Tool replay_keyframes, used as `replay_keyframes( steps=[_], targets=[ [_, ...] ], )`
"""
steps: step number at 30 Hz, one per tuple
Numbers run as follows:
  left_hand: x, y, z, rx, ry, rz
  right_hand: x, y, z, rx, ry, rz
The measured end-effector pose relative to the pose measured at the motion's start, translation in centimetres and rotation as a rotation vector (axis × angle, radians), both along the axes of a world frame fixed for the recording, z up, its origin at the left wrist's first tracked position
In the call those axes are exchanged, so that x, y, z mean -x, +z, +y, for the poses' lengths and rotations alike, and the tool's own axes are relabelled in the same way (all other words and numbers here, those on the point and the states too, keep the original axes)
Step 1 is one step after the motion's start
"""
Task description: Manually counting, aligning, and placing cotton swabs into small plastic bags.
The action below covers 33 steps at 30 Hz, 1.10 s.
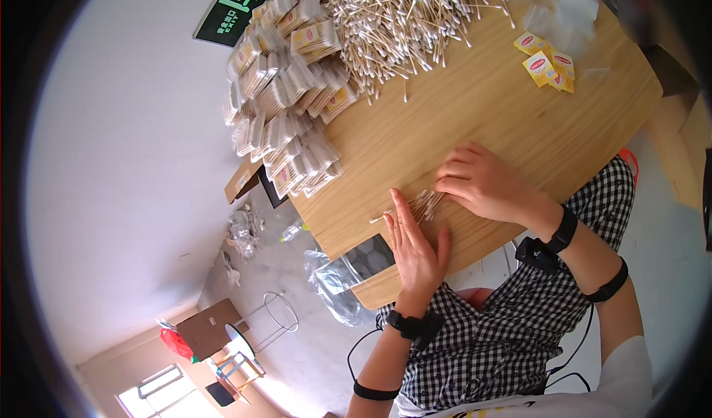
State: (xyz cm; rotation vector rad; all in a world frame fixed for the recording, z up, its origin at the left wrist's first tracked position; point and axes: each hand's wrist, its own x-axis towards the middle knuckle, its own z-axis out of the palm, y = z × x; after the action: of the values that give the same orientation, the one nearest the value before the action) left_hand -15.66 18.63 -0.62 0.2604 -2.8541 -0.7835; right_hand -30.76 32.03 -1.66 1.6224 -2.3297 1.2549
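Note:
A small bunch of cotton swabs (425,206) lies on the wooden table between my two hands. My left hand (417,256) rests on edge against their left side, fingers stretched out and thumb apart. From the right, my right hand (486,186) has its fingers curled over the other end of the bunch, gripping swabs. A few swab tips poke out to the left past my left fingers. Farther off is a large loose heap of cotton swabs (404,28). Beside it, many filled clear packets (278,106) with yellow labels stand stacked along the table's left edge.
Yellow printed cards (540,68) and empty clear bags (569,14) lie at the table's far right. A square dark opening (371,257) cuts the table (475,114) near my left hand, with a plastic bag (337,288) hanging below. A bottle (291,231) lies on the floor.

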Motion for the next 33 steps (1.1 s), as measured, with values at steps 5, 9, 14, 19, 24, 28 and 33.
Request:
replay_keyframes(
  steps=[5, 9, 14, 19, 24, 28, 33],
  targets=[
    [0.3, -0.4, -0.3, 0.122, -0.046, -0.047, 0.2, -0.5, 0.5, 0.058, -0.031, 0.055],
    [1.0, -0.4, -1.3, 0.210, -0.063, -0.054, 1.5, 0.3, 2.4, 0.023, -0.093, 0.078],
    [2.8, -0.7, -2.2, 0.204, -0.064, -0.063, 2.1, 1.2, 3.9, -0.025, -0.175, 0.027],
    [5.1, 0.8, -2.0, 0.037, -0.176, -0.074, 0.8, 0.7, 2.7, -0.040, -0.099, 0.076],
    [4.8, 2.5, -0.3, -0.417, -0.254, -0.028, -0.3, -0.5, 0.5, 0.007, -0.122, 0.098],
    [3.5, 2.3, -0.6, -0.222, -0.065, 0.054, 0.0, 0.7, 0.3, 0.071, -0.127, -0.041],
    [4.3, 1.4, 0.1, 0.186, -0.104, -0.079, 0.6, -0.4, 1.0, 0.089, -0.224, -0.126]
  ],
)
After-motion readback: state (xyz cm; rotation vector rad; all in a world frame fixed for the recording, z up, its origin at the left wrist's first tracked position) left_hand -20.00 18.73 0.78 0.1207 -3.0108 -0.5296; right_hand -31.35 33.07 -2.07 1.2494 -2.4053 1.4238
